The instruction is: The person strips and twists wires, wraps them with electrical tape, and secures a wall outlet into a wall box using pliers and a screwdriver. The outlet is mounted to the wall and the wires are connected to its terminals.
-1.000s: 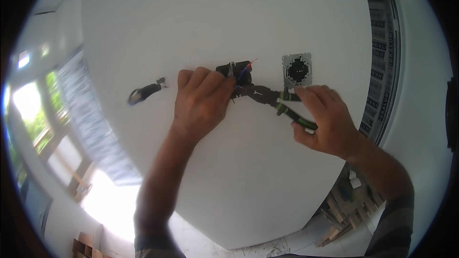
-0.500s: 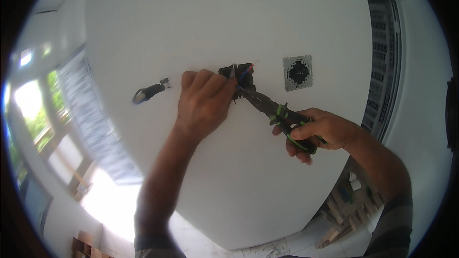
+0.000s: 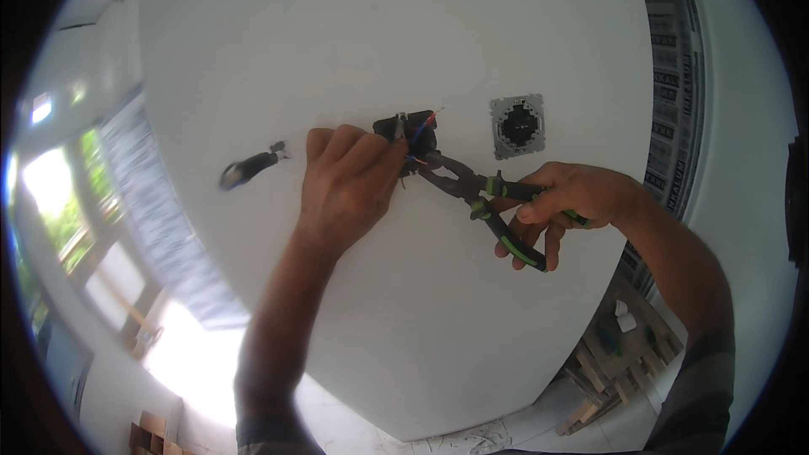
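- At the centre of the white wall [image 3: 404, 50], I see a dark wall box opening [image 3: 403, 128] with red and blue wires [image 3: 419, 131] sticking out of it.
- My left hand [image 3: 347, 181] is pressed against the wall just below and left of the opening, its fingers curled and pinching the wires at the opening's edge.
- My right hand [image 3: 565, 206] is clenched around the green-and-black handles of a pair of pliers [image 3: 476, 194]; the handles stand spread apart in the grip.
- The pliers slant up to the left, their nose reaching the wires beside my left fingertips; whether the tips actually bite a wire, I cannot tell.
- To the right of the opening, a square grey socket insert [image 3: 517, 126] sits in the wall, well apart from both hands.
- To the left, a short dark cable stub [image 3: 249, 167] protrudes from the wall.
- At lower right, wooden pallets [image 3: 619, 362] lie on the floor.
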{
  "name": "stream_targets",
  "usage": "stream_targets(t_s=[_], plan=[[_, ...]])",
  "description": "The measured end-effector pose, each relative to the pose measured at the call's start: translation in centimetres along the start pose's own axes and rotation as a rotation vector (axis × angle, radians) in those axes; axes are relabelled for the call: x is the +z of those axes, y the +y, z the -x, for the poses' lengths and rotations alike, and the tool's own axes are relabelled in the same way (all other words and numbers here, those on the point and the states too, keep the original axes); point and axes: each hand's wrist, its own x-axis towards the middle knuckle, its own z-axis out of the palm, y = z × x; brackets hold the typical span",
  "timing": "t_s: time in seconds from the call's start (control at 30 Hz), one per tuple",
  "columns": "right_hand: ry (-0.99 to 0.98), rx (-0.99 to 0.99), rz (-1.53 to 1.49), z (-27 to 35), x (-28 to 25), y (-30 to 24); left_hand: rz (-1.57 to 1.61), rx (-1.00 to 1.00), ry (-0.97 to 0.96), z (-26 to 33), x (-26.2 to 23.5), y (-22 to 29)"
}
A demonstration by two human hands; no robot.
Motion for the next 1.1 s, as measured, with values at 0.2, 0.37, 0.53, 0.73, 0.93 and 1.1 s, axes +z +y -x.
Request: stream_targets(t_s=[0.2,0.37,0.53,0.73,0.93,1.1], plan=[[-0.032,0.004,0.030,-0.6,-0.4,-0.7,0.003,0.002,0.015,0.0,-0.6,0.2],[0.042,0.027,0.108,-0.7,-0.6,-0.6,0.003,-0.007,0.006,0.1,0.2,0.1],[0.000,-0.017,0.058,-1.0,-1.2,0.5,-0.009,0.002,-0.005,0.3,0.2,0.2],[-0.155,-0.055,-0.045,-1.6,-2.4,1.4,0.001,0.005,0.005,0.2,0.3,0.1],[-0.329,-0.094,-0.364,-2.7,-2.0,4.3,-0.002,0.006,0.001,0.2,0.4,0.3],[-0.213,-0.080,-0.299,-2.2,-0.7,3.9,-0.012,0.009,0.001,0.1,0.4,0.2]])
